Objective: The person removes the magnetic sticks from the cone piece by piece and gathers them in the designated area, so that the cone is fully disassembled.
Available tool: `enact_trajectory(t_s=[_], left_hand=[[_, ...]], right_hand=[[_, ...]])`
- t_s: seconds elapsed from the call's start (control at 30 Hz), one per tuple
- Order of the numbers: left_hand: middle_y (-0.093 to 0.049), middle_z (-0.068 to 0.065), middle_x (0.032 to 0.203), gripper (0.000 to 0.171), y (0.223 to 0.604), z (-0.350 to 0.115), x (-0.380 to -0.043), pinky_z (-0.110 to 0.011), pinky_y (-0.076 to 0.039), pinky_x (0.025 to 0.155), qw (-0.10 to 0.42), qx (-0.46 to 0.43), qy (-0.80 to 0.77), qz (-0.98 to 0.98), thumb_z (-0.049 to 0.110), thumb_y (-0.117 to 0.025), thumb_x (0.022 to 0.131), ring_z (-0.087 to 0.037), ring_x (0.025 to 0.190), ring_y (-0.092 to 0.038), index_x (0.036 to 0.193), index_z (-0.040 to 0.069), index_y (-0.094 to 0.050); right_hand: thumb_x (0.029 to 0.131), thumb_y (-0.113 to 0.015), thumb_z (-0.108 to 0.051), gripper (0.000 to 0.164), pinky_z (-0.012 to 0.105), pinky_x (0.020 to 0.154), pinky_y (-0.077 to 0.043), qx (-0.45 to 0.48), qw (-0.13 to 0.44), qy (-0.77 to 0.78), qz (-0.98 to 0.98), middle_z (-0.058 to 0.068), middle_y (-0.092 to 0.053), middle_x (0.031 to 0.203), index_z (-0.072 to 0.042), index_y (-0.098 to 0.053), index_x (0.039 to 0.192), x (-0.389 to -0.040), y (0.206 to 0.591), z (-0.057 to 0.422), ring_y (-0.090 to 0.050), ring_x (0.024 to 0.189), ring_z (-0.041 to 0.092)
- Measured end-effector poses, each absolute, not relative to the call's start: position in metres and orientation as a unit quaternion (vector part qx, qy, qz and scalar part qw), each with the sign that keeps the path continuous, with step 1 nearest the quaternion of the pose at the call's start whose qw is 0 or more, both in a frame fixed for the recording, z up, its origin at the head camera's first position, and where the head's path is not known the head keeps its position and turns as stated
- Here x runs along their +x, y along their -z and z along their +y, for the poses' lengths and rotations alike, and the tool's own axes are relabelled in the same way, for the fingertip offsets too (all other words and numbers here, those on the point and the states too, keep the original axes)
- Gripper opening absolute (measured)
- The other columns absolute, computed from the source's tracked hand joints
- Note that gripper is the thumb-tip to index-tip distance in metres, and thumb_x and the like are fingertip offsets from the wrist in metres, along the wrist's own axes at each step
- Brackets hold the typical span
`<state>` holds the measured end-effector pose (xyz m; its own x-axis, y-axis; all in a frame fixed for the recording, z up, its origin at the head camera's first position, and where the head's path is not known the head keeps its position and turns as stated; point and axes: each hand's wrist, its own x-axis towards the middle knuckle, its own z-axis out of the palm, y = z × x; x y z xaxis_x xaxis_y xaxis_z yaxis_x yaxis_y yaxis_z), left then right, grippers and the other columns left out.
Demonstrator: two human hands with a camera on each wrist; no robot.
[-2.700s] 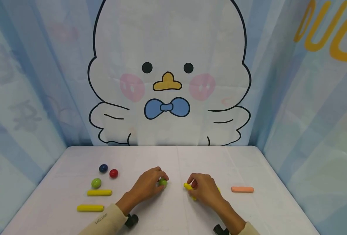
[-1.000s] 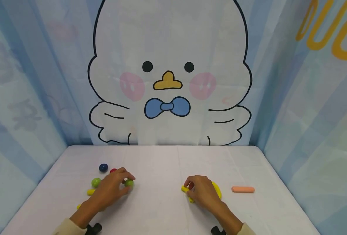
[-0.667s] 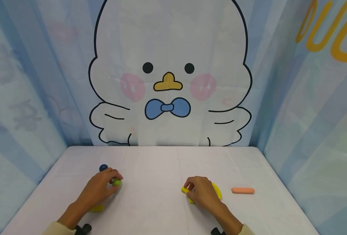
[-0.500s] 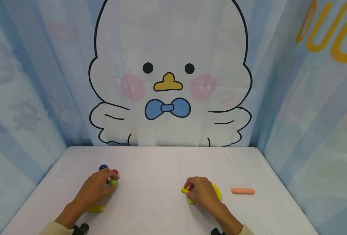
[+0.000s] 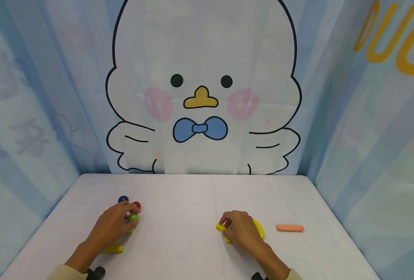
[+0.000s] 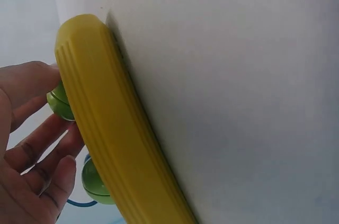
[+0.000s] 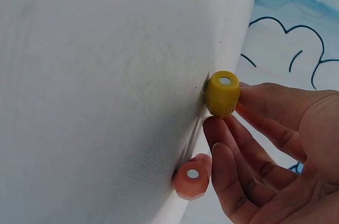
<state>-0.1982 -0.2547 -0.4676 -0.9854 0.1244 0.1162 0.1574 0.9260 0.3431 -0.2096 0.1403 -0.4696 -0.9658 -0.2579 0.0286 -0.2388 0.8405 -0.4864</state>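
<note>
My left hand (image 5: pixel 114 223) pinches a green ball (image 5: pixel 133 217) between thumb and fingers, low over the table's left side. Just beyond it sit a red ball (image 5: pixel 137 205) and a dark blue ball (image 5: pixel 123 198). A yellow stick (image 6: pixel 111 118) crosses the left wrist view, with a second green ball (image 6: pixel 96 181) behind it; the hand hides that ball from the head view. My right hand (image 5: pixel 242 229) pinches a yellow stick (image 7: pixel 221 94) with a pale disc in its end. A curved yellow piece (image 5: pixel 258 228) shows partly behind this hand.
An orange stick (image 5: pixel 290 228) lies right of my right hand. Another yellow stick (image 5: pixel 113 249) lies by my left wrist. A white table (image 5: pixel 179 256) reaches back to a printed curtain (image 5: pixel 207 151), with curtains on both sides.
My left hand has carried the green ball from the middle of the table leftward to the other balls, slowing over the last half second. The right hand stays almost in place, still pinching the yellow stick.
</note>
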Motion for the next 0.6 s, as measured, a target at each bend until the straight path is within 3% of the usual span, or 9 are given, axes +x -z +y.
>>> enact_trajectory(t_s=[0.13, 0.27, 0.4, 0.5, 0.6], left_hand=[[-0.068, -0.007, 0.107, 0.032, 0.467, -0.248, -0.193, -0.051, -0.062, 0.092, 0.082, -0.078, 0.145, -0.983, 0.023, -0.092, 0.082, -0.023, 0.096, -0.062, 0.110, 0.015, -0.077], [-0.066, -0.006, 0.106, 0.037, 0.465, -0.236, -0.184, -0.047, -0.059, 0.089, 0.172, -0.123, 0.123, -0.970, 0.031, -0.093, 0.080, -0.025, 0.100, -0.059, 0.110, 0.016, -0.078], [-0.066, -0.011, 0.122, 0.058, 0.464, -0.216, -0.176, -0.050, -0.055, 0.090, 0.225, -0.165, 0.092, -0.956, 0.048, -0.093, 0.078, -0.032, 0.113, -0.058, 0.123, 0.016, -0.074], [-0.060, -0.017, 0.144, 0.079, 0.463, -0.199, -0.169, -0.062, -0.053, 0.101, 0.214, -0.171, 0.069, -0.959, 0.062, -0.088, 0.078, -0.040, 0.131, -0.053, 0.139, 0.017, -0.067], [-0.045, -0.018, 0.164, 0.096, 0.461, -0.181, -0.163, -0.074, -0.046, 0.108, 0.190, -0.173, 0.057, -0.965, 0.074, -0.081, 0.078, -0.046, 0.150, -0.040, 0.153, 0.020, -0.057]], right_hand=[[0.086, -0.088, -0.016, 0.015, 0.025, 0.070, -0.048, -0.131, -0.011, 0.235, 0.963, -0.011, -0.066, 0.081, -0.022, -0.078, 0.095, -0.204, 0.468, 0.142, -0.055, 0.073, 0.005], [0.085, -0.089, -0.025, 0.019, 0.027, 0.071, -0.047, -0.136, -0.073, 0.222, 0.963, -0.012, -0.069, 0.086, -0.023, -0.079, 0.101, -0.197, 0.467, 0.148, -0.054, 0.077, 0.004], [0.081, -0.092, -0.035, 0.040, 0.030, 0.079, -0.052, -0.162, -0.138, 0.198, 0.957, -0.009, -0.074, 0.105, -0.025, -0.078, 0.118, -0.188, 0.467, 0.158, -0.057, 0.095, 0.008], [0.079, -0.093, -0.047, 0.062, 0.040, 0.095, -0.053, -0.185, -0.170, 0.155, 0.955, -0.006, -0.072, 0.126, -0.026, -0.072, 0.133, -0.182, 0.468, 0.168, -0.058, 0.116, 0.016], [0.075, -0.092, -0.058, 0.082, 0.057, 0.111, -0.046, -0.205, -0.196, 0.114, 0.952, 0.000, -0.064, 0.146, -0.027, -0.064, 0.146, -0.177, 0.469, 0.180, -0.052, 0.138, 0.028]])
